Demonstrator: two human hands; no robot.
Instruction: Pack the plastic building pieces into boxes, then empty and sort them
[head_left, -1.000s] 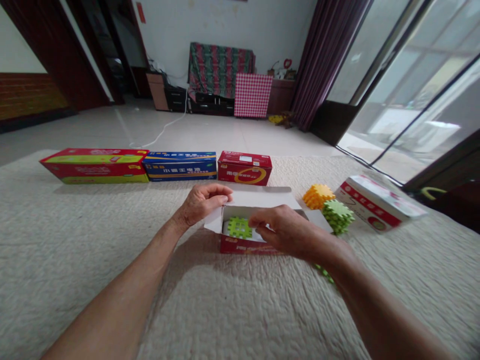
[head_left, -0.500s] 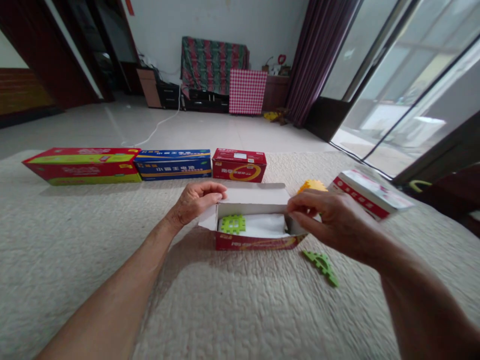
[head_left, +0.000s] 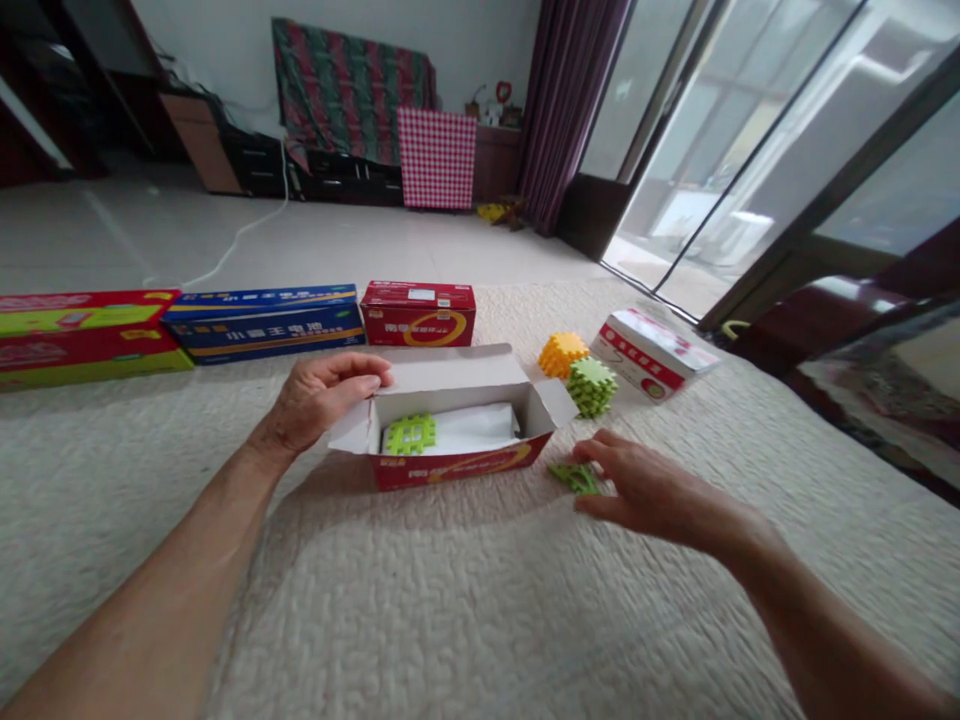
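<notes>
Cardboard box [head_left: 459, 470], red outside with a yellow curve printed on its front and pale inside, stands open on a cream quilted cover [head_left: 390, 610], its long pale lid flap [head_left: 457, 368] tilted back on the far side and its two short end flaps spread outward. Within it, at the left end, lies a light green square piece [head_left: 410, 434] with notched edges and small openings in its middle, resting on white material [head_left: 480, 428] that fills most of the box. The left hand [head_left: 319, 400] is at the far left corner, its grip closed with thumb and fingertips pinching the lid flap. The right hand [head_left: 645, 487] is beyond the right end of the box, palm downward, its grip open, thumb and fingers parted over a green triangular notched piece [head_left: 574, 477] that lies on the cover; whether the fingertips touch it cannot be told. Farther back on the right, a stack of orange notched pieces [head_left: 562, 354] and a stack of pale green notched pieces [head_left: 592, 387] sit side by side, next to a white carton with a red band [head_left: 652, 355]. Behind the open box, a closed red box [head_left: 418, 315], a blue box with yellow stripes [head_left: 262, 325] and a red and lime-yellow box [head_left: 82, 335] form a row.
</notes>
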